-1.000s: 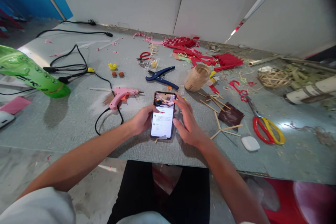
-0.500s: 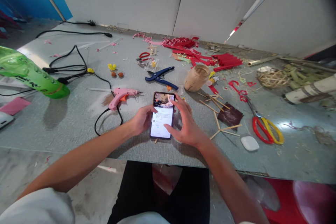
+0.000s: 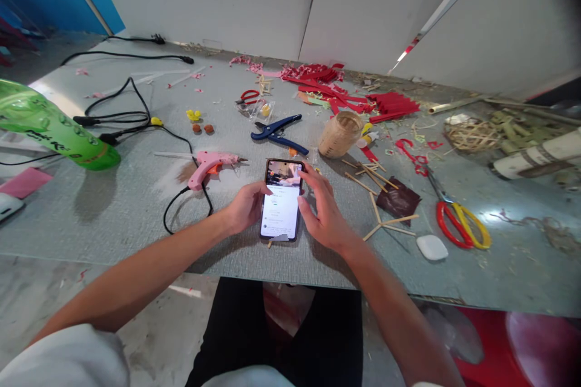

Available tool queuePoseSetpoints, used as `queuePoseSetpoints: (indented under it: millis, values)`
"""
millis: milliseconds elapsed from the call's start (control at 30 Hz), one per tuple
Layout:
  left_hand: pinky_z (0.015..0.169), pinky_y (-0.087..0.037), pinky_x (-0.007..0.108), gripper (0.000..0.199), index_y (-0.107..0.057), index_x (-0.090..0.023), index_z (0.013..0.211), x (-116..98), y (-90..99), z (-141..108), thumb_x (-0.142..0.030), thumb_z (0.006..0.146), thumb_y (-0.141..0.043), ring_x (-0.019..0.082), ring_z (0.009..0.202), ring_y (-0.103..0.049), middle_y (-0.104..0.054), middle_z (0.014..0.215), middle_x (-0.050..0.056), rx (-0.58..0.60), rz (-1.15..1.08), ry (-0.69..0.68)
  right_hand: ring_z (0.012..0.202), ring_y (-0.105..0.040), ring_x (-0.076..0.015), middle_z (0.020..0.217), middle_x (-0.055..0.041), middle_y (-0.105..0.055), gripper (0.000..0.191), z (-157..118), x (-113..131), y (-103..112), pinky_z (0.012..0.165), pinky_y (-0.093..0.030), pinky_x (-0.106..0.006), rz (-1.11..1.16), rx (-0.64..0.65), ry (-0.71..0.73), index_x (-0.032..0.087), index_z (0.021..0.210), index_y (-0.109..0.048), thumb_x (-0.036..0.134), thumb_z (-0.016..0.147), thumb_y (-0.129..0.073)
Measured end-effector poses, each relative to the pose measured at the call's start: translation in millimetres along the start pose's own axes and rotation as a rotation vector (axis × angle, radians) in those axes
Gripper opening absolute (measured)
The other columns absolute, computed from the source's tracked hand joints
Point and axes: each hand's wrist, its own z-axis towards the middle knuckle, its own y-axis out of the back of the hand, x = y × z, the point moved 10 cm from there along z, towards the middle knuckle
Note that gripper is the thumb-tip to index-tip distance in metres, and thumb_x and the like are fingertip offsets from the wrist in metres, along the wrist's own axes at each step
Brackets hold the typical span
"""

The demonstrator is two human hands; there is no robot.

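Note:
A phone (image 3: pixel 280 208) with a lit screen is near the table's front edge, a small wooden stick end showing under its lower edge. My left hand (image 3: pixel 247 207) grips its left side, the thumb over the screen. At the right side is my right hand (image 3: pixel 323 211), its index finger at the upper right corner and its thumb raised by the right edge, apart from the fingers. A pink glue gun (image 3: pixel 206 168) lies to the left. Beyond the phone are blue-handled cutters (image 3: pixel 279 134) and a round wooden container (image 3: pixel 339 135). Joined sticks (image 3: pixel 381 224) lie to the right.
The grey table (image 3: pixel 113 211) also bears a green bottle (image 3: pixel 59 130), black cables (image 3: pixel 122 115), red paper strips (image 3: pixel 393 106), red-and-yellow scissors (image 3: pixel 460 224), a white case (image 3: pixel 432 248), a brown patch (image 3: pixel 398 198) and a bamboo tube (image 3: pixel 540 154) at the right.
My right thumb has moved up and right, off the screen to the phone's edge. The content on the screen has scrolled. My left hand has stayed in place.

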Motion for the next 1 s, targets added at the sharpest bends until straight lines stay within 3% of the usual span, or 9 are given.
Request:
queuePoseSetpoints:
  millis: [100,233,567,733,1000]
  values:
    - [0.100,-0.050,0.043,0.040,-0.074,-0.012,0.101,0,-3.8,-1,-0.023,0.066,-0.060,0.032,0.103,-0.070,-0.078,0.102,0.015,0.010,-0.020,0.003,0.156,-0.031,-0.0302,0.168,-0.0124,-0.031,0.057,0,1,-2,0.125,-0.032,-0.064,0.010,0.033,-0.010,0.031,0.160,-0.027,0.032,0.106,-0.047]
    - [0.094,-0.052,0.043,0.037,-0.075,-0.012,0.095,-4,-7.7,-4,-0.021,0.062,-0.059,0.028,0.089,-0.069,-0.078,0.095,0.012,0.016,-0.018,-0.031,0.158,-0.026,-0.0344,0.171,-0.0156,-0.024,0.077,-1,5,-4,0.126,-0.029,-0.066,0.026,0.059,-0.001,0.028,0.161,-0.025,0.040,0.097,-0.066]
    - [0.077,-0.050,0.035,0.038,-0.074,-0.014,0.086,-9,-1.6,-3,-0.012,0.052,-0.056,0.025,0.082,-0.063,-0.074,0.088,0.009,-0.017,0.042,-0.083,0.158,-0.025,-0.0353,0.170,-0.0168,-0.023,0.080,-1,8,-3,0.125,-0.029,-0.067,0.021,0.056,0.019,0.028,0.161,-0.023,0.039,0.095,-0.067]
    - [0.082,-0.050,0.037,0.039,-0.074,-0.014,0.087,-8,0.5,-2,-0.011,0.052,-0.055,0.025,0.085,-0.063,-0.074,0.089,0.008,-0.019,0.045,-0.087,0.158,-0.024,-0.0371,0.172,-0.0143,-0.020,0.091,-1,6,-6,0.124,-0.031,-0.068,0.030,0.083,-0.006,0.031,0.161,-0.024,0.044,0.088,-0.077]
    - [0.085,-0.051,0.038,0.047,-0.073,-0.015,0.099,-9,-3.7,-6,-0.007,0.055,-0.060,0.027,0.091,-0.066,-0.076,0.099,0.008,-0.041,0.081,-0.067,0.159,-0.023,-0.0365,0.171,-0.0159,-0.021,0.092,-1,7,-6,0.125,-0.030,-0.067,0.022,0.092,-0.001,0.029,0.161,-0.024,0.043,0.088,-0.078]
